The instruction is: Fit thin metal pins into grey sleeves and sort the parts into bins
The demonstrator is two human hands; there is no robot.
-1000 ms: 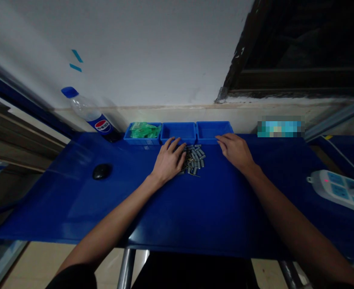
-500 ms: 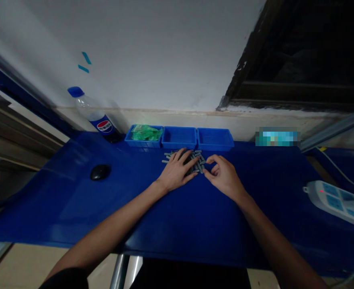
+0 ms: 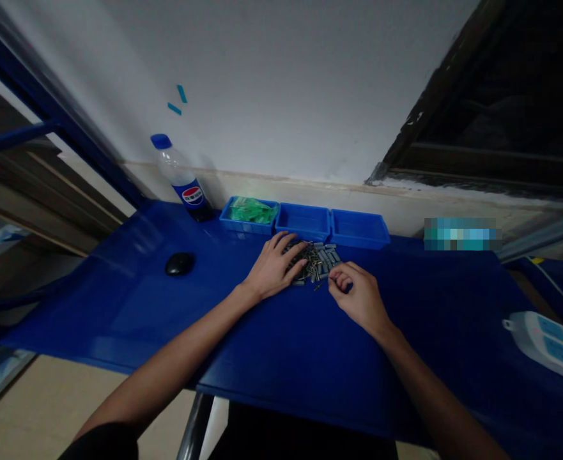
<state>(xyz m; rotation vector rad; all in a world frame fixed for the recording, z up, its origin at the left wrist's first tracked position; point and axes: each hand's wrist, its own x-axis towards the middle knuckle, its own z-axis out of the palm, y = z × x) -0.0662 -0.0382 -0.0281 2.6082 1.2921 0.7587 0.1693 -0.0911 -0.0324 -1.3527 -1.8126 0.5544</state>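
Fingers (image 3: pixel 296 249) of the left hand (image 3: pixel 274 267) spread loosely over the pile (image 3: pixel 328 255); right hand (image 3: pixel 359 297) curled at its edge.
Tabletop (image 3: pixel 281 345) carries three bins (image 3: pixel 360 239). Pile, grey cylinders and thin pins (image 3: pixel 317 287), lies just before the middle bin. Step in hand: apparently singling out a piece. Right thumb and index nearly meet; whether they grasp anything cannot be told. Next move calls for a precise pinch.

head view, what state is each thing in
Pile: loose small parts, jumbled
Left hand: spread over the pile
Right hand: curled at the pile's edge, grip unclear
Bottle: standing, capped, dark liquid at bottom
Left bin: open, green packets inside
Middle bin: open
Right bin: open
Power strip: face up, light unclear
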